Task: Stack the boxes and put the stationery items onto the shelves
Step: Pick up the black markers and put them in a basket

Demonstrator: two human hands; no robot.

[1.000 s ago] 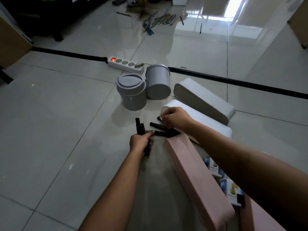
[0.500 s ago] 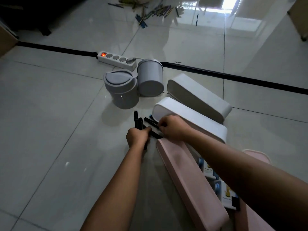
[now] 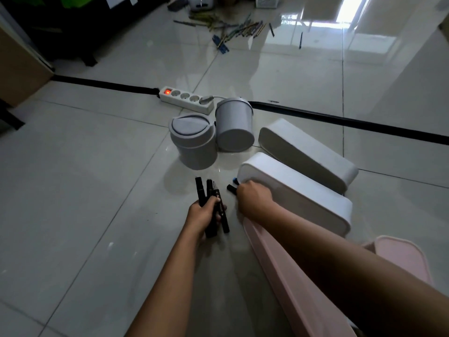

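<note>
Indoors, glossy tiled floor [image 3: 73,190] (reflective), left hand [image 3: 202,215] fingers gripping markers [image 3: 213,203], right hand [image 3: 255,200] unclear.

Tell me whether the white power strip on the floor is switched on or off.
On. The rocker switch at the left end of the white power strip glows red, and a grey plug sits in its right-hand socket.

My feed is dim overall, with daylight entering from the upper right of the frame, where a blown-out patch glares on the glossy floor tiles [image 3: 315,69]. That glare washes out detail around it. The upper left sinks into near-black shadow. Soft shadows and faint reflections pool beneath the grey bins [image 3: 194,144] at centre. I see wide-angle bending along the edges, and the forearm at lower right is dark and soft.
</note>
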